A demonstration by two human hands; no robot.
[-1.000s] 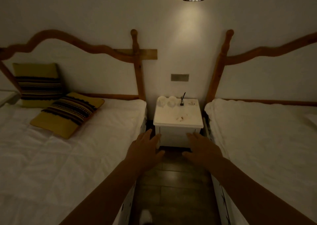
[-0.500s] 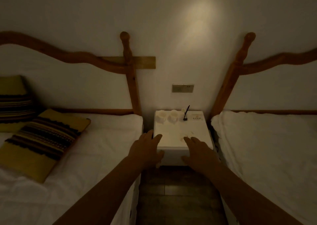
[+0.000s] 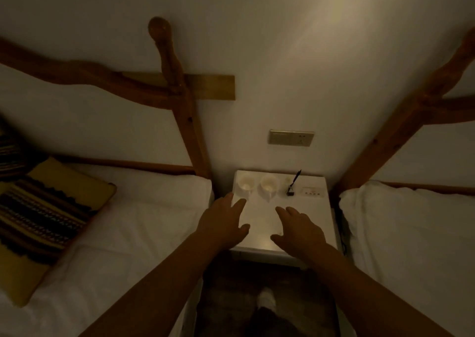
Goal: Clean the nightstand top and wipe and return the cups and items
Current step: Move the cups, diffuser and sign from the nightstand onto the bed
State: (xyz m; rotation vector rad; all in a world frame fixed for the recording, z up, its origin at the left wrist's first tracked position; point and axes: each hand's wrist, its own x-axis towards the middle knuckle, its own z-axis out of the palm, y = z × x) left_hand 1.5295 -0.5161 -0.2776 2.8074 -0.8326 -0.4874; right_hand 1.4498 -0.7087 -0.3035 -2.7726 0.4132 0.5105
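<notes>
A white nightstand (image 3: 318, 218) stands between two beds in dim light. Two white cups sit at its back: the left cup (image 3: 245, 184) and the right cup (image 3: 268, 185). Beside them is a small pale item (image 3: 287, 181), then a black pen in a holder (image 3: 293, 184) and a small white panel with buttons (image 3: 312, 191). My left hand (image 3: 223, 225) hovers over the nightstand's front left, fingers apart, empty. My right hand (image 3: 299, 230) hovers over the front middle, fingers apart, empty. Both stop short of the cups.
A white bed (image 3: 144, 223) with a yellow striped pillow (image 3: 43, 218) lies on the left, another white bed (image 3: 411, 234) on the right. Wooden headboard posts flank the nightstand. A wall switch plate (image 3: 291, 138) sits above it. My foot (image 3: 266, 299) shows on the wooden floor.
I have stepped closer; the nightstand looms larger and lower in view. Both hands have moved from its front edge to over its top.
</notes>
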